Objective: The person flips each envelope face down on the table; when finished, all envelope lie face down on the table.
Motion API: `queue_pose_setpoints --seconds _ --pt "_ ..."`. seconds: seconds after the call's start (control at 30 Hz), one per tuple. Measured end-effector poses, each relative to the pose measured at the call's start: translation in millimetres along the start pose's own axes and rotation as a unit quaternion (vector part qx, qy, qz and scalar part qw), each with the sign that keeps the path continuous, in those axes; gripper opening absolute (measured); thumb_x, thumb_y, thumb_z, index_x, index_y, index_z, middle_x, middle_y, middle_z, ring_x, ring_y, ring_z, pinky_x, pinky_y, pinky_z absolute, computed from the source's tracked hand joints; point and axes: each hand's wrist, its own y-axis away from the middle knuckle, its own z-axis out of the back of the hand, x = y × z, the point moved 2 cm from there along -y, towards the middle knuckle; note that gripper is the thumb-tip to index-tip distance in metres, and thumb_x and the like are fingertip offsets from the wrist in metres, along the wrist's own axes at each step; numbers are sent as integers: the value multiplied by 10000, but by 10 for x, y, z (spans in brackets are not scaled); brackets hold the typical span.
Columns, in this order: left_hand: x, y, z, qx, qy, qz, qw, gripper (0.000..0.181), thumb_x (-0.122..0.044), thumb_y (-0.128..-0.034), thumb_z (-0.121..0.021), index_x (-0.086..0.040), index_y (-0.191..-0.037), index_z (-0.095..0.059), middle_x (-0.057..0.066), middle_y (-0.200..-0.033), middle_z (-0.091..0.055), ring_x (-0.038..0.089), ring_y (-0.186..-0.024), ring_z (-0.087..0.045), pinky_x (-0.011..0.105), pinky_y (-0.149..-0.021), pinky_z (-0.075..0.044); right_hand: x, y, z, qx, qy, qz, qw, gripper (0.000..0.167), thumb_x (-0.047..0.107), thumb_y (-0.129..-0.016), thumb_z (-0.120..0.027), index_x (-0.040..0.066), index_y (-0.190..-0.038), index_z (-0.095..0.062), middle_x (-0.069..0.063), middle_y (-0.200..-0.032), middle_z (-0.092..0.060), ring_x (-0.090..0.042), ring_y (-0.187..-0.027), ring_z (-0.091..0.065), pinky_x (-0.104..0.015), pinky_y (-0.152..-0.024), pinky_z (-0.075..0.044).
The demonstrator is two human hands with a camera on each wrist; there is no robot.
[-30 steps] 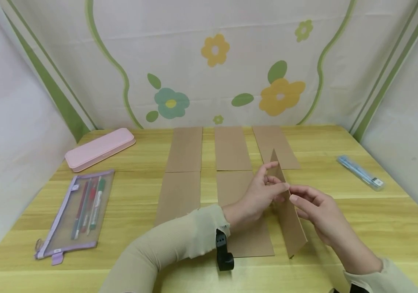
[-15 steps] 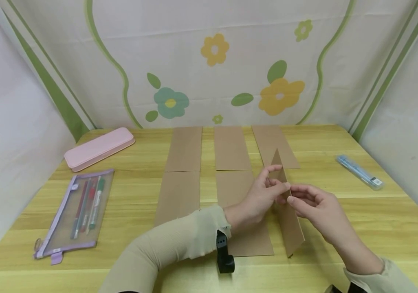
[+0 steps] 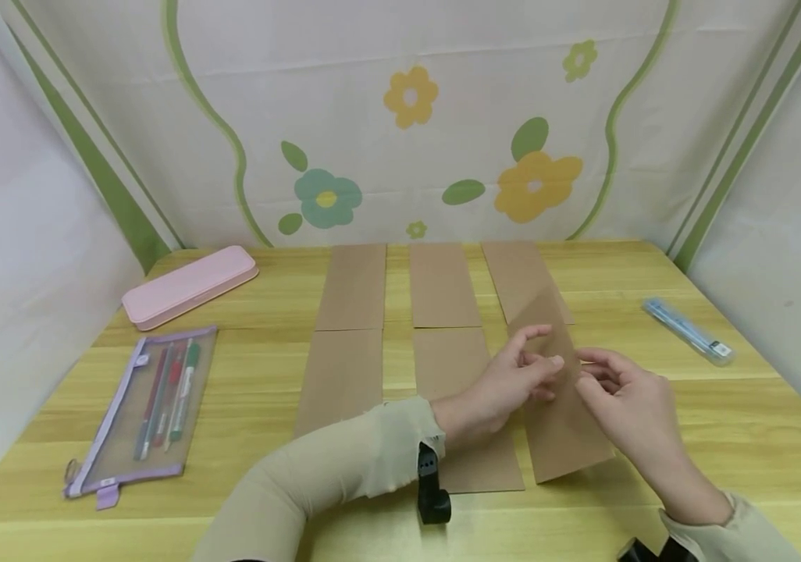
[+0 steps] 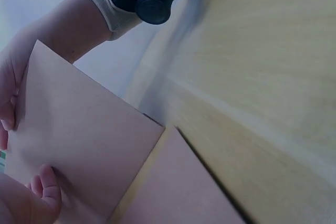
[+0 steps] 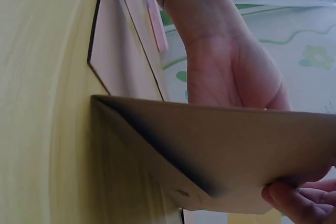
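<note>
A brown kraft-paper piece (image 3: 564, 421) stands tilted on its long edge, right of the middle. My right hand (image 3: 635, 417) pinches its upper right edge between thumb and fingers. On its left face lies my left hand (image 3: 502, 382), fingers loosely bent and touching the surface rather than gripping. The left wrist view shows the broad face of the kraft-paper piece (image 4: 92, 124) between both hands. From the right wrist, the underside of the piece (image 5: 236, 145) shows a dark slanting shadow or fold; whether it has two layers I cannot tell.
Several matching brown pieces (image 3: 350, 375) lie flat in two rows on the wooden table (image 3: 710, 437). At left are a pink case (image 3: 190, 285) and a mesh zip pouch (image 3: 133, 414) holding pens. A small blue clear case (image 3: 688, 332) lies at right.
The kraft-paper piece has leaned over to the right, so its left face shows more broadly. My right hand has shifted slightly right with its edge; my left hand has barely moved.
</note>
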Motion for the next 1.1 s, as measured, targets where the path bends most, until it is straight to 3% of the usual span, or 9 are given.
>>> queue_pose_setpoints --seconds 0.1,0.2,0.33,0.43,0.6,0.8,0.9,1.1 --pt "41 -18 30 -102 -211 25 9997 422 -112 -900 -595 -249 -1281 -476 -2 -851 -528 103 -755 -556 274 -713 -520 -34 4 2 -257 8 52 9997 216 2 -783 -597 -12 -979 -687 -172 -805 -696 213 -651 -492 -50 -534 -422" --pt "72 -33 82 -435 -381 -31 9983 439 -80 -875 -615 -228 -1269 -492 0 -861 -540 106 -742 -552 266 -702 -509 -79 0 16 -432 -126 9 9990 195 -7 -782 -600 -16 -953 -695 -149 -781 -695 213 -652 -501 -37 -549 -420" --pt "91 -41 162 -833 -479 -136 9953 485 -11 -822 -626 -165 -1263 -496 11 -901 -535 101 -753 -528 239 -679 -489 -142 -19 64 -465 -285 -213 9983 190 4 -794 -600 -10 -956 -697 151 -720 -660 187 -671 -535 -35 -579 -435" --pt "108 -36 209 -951 -498 -53 9942 512 22 -790 -620 -136 -1259 -489 17 -942 -512 101 -780 -512 220 -671 -469 -187 -23 111 -274 -509 -509 9970 211 25 -812 -599 -23 -1000 -682 307 -715 -592 157 -697 -561 -51 -593 -450" --pt "142 -24 257 -964 -462 180 9941 545 40 -760 -623 -130 -1255 -472 38 -1000 -473 124 -788 -497 233 -675 -444 -258 -20 165 -83 -915 -978 9910 211 83 -850 -609 4 -1033 -680 261 -756 -648 95 -723 -586 -85 -593 -461" --pt "167 -29 296 -999 -370 249 9940 562 66 -761 -597 -121 -1270 -451 47 -1008 -456 121 -770 -497 233 -678 -452 -300 -21 202 -271 -1443 -1367 9797 167 92 -857 -619 131 -986 -717 229 -735 -667 56 -667 -578 -114 -546 -451" --pt "175 -39 302 -1026 -244 199 9942 553 85 -766 -576 -110 -1267 -449 40 -961 -479 114 -724 -502 227 -664 -440 -330 -34 215 -405 -2112 -1683 9620 171 78 -842 -639 189 -936 -730 176 -698 -676 14 -580 -586 -137 -500 -454" --pt "159 -44 273 -1022 32 22 9948 559 131 -765 -535 -104 -1265 -449 6 -826 -489 99 -655 -482 213 -618 -416 -437 -38 185 -559 -3633 -2187 9039 163 65 -831 -658 168 -931 -736 76 -674 -690 -75 -506 -621 -218 -430 -487"
